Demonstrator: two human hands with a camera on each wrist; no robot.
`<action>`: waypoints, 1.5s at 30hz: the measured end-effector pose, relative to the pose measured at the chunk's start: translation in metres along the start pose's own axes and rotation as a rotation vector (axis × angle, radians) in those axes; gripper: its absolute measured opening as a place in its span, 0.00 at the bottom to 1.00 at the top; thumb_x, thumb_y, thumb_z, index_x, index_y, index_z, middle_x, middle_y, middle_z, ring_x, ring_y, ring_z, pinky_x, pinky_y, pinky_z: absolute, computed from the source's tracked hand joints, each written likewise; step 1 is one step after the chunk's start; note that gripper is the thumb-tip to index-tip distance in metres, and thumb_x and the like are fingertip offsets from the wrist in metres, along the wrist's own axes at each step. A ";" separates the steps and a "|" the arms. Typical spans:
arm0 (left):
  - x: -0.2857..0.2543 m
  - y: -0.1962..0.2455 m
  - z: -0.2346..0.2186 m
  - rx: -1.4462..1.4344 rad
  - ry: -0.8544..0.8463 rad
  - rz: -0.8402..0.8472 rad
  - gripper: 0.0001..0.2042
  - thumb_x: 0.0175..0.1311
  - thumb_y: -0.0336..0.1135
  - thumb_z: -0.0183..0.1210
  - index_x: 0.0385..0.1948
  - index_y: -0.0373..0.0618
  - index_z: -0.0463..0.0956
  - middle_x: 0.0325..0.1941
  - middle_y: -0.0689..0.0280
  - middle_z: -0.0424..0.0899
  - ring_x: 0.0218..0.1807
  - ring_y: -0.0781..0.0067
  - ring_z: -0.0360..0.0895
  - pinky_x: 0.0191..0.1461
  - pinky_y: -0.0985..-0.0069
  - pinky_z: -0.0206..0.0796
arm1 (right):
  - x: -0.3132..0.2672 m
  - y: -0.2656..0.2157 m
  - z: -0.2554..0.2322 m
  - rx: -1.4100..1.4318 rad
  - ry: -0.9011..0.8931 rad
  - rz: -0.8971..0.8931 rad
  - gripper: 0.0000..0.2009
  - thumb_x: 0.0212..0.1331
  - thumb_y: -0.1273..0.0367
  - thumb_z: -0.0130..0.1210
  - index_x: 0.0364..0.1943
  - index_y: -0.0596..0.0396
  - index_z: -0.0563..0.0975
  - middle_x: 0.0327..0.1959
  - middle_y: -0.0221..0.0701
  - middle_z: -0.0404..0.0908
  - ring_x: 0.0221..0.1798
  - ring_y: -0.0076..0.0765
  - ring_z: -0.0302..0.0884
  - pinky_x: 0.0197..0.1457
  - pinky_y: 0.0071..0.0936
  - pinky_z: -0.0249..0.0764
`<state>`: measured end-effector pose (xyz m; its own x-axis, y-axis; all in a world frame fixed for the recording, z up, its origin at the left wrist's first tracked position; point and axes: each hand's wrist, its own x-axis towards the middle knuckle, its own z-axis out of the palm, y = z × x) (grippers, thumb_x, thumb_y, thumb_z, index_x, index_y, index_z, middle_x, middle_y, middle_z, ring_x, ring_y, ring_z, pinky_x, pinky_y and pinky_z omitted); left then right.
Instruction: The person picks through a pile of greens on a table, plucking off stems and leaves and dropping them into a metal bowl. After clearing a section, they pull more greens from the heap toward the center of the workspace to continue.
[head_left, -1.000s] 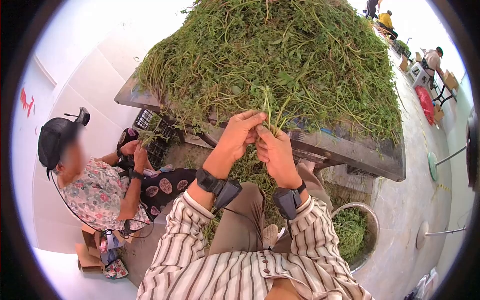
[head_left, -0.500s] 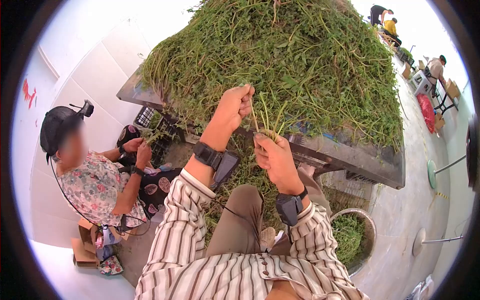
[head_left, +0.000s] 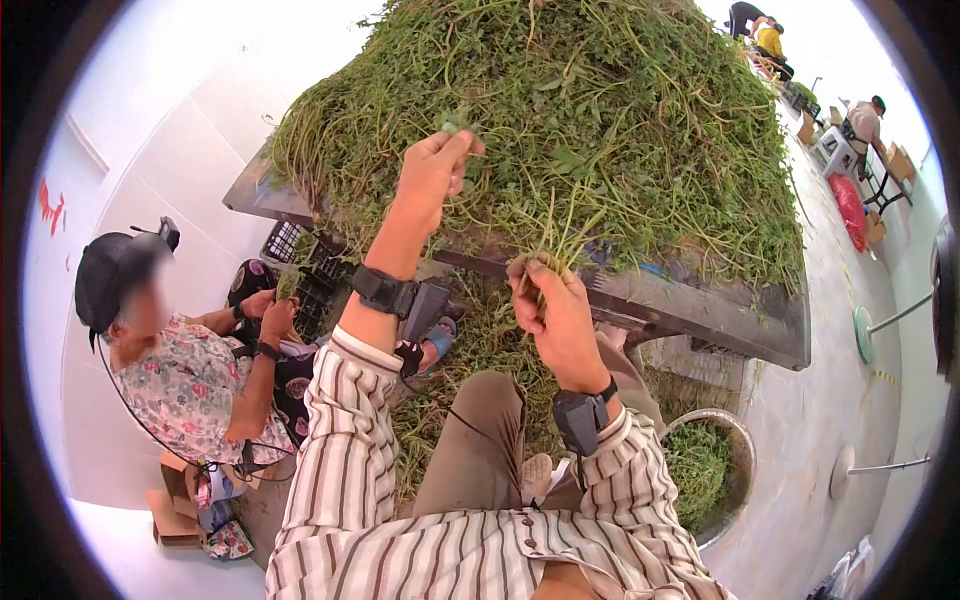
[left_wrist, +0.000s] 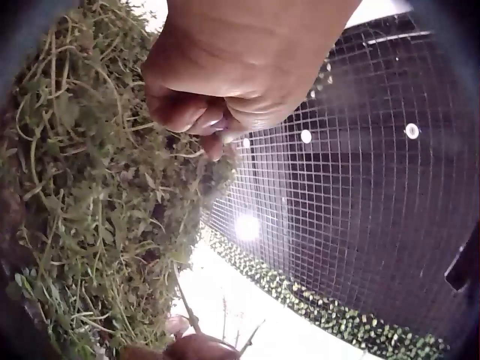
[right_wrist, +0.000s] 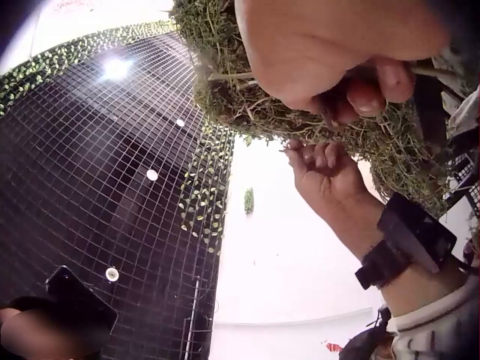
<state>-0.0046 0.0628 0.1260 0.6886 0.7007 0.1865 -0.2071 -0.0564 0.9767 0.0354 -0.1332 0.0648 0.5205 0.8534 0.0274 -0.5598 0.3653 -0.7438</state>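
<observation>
In the head view, my right hand (head_left: 555, 315) pinches a small bunch of thin green stems (head_left: 553, 238) in front of the table's near edge. The stems point up and away, overlapping the heap of leafy greens (head_left: 600, 120). Further forward and to the left, my left hand (head_left: 432, 180) is raised over the heap's near side. A bit of green leaf (head_left: 455, 123) shows at its thumb and fingertips. The left wrist view has the left hand (left_wrist: 232, 67) with curled fingers beside the greens. In the right wrist view, the right hand's fingers (right_wrist: 367, 96) are curled.
The heap covers a dark table (head_left: 700, 312). A round tub (head_left: 745, 450) of greens stands on the floor to the right. At left sits another person (head_left: 200, 370) handling greens by a black crate (head_left: 325, 260). Loose greens lie underfoot.
My left hand has parted from the right, drawing a stem out of the bunch, then moved forward and left over the heap. My right hand keeps its hold on the stems.
</observation>
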 end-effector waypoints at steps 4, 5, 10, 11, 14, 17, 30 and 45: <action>-0.015 0.021 0.022 0.488 -0.166 0.124 0.14 0.60 0.43 0.55 0.25 0.41 0.78 0.15 0.76 0.65 0.16 0.86 0.54 0.20 0.83 0.47 | 0.005 0.000 -0.005 0.061 0.015 -0.013 0.07 0.62 0.69 0.43 0.33 0.56 0.72 0.24 0.25 0.69 0.17 0.16 0.56 0.17 0.16 0.49; -0.008 0.010 0.020 0.603 -0.237 0.137 0.14 0.57 0.42 0.55 0.26 0.40 0.79 0.16 0.73 0.68 0.17 0.84 0.58 0.21 0.81 0.52 | 0.005 -0.001 -0.006 0.078 0.014 -0.017 0.07 0.62 0.69 0.43 0.33 0.56 0.72 0.25 0.25 0.69 0.17 0.17 0.57 0.17 0.16 0.50; 0.004 -0.008 0.008 0.894 -0.408 0.100 0.14 0.57 0.41 0.53 0.30 0.37 0.79 0.18 0.67 0.74 0.20 0.80 0.68 0.26 0.78 0.63 | 0.005 -0.003 -0.009 0.136 0.026 0.005 0.07 0.62 0.68 0.42 0.34 0.55 0.70 0.26 0.28 0.71 0.21 0.22 0.65 0.19 0.20 0.59; 0.010 -0.010 0.001 0.901 -0.252 0.165 0.14 0.56 0.40 0.53 0.31 0.36 0.79 0.19 0.65 0.76 0.22 0.76 0.71 0.28 0.76 0.64 | 0.004 -0.002 -0.009 0.139 0.030 0.003 0.07 0.62 0.68 0.42 0.34 0.55 0.70 0.26 0.28 0.71 0.21 0.22 0.65 0.19 0.20 0.59; 0.024 -0.028 -0.018 0.946 -0.009 0.319 0.15 0.56 0.38 0.53 0.38 0.37 0.77 0.27 0.56 0.79 0.30 0.61 0.76 0.37 0.68 0.67 | 0.006 -0.002 -0.006 0.184 0.008 -0.011 0.07 0.62 0.69 0.41 0.35 0.56 0.69 0.26 0.29 0.71 0.23 0.26 0.68 0.21 0.24 0.64; 0.032 -0.042 -0.022 1.190 0.000 0.245 0.17 0.56 0.33 0.49 0.48 0.42 0.73 0.51 0.50 0.73 0.47 0.48 0.72 0.51 0.59 0.64 | 0.005 -0.004 -0.003 0.169 0.040 0.003 0.07 0.63 0.69 0.40 0.36 0.56 0.69 0.25 0.30 0.72 0.23 0.28 0.69 0.23 0.26 0.66; 0.034 -0.011 -0.031 0.914 0.246 0.504 0.10 0.58 0.37 0.55 0.32 0.39 0.80 0.30 0.61 0.80 0.31 0.64 0.76 0.36 0.70 0.68 | 0.008 0.003 -0.010 0.207 0.004 0.053 0.06 0.62 0.69 0.42 0.38 0.54 0.69 0.23 0.26 0.68 0.20 0.20 0.62 0.20 0.20 0.56; -0.097 -0.007 0.014 0.129 0.168 0.152 0.10 0.62 0.34 0.54 0.34 0.36 0.79 0.23 0.69 0.78 0.20 0.84 0.70 0.22 0.86 0.62 | 0.008 0.000 -0.001 0.113 0.003 0.136 0.11 0.61 0.61 0.52 0.31 0.53 0.71 0.14 0.16 0.53 0.14 0.12 0.48 0.14 0.14 0.45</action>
<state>-0.0605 -0.0151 0.1028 0.5290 0.7850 0.3225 -0.2014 -0.2530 0.9463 0.0400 -0.1268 0.0638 0.4365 0.8969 -0.0704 -0.6942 0.2860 -0.6605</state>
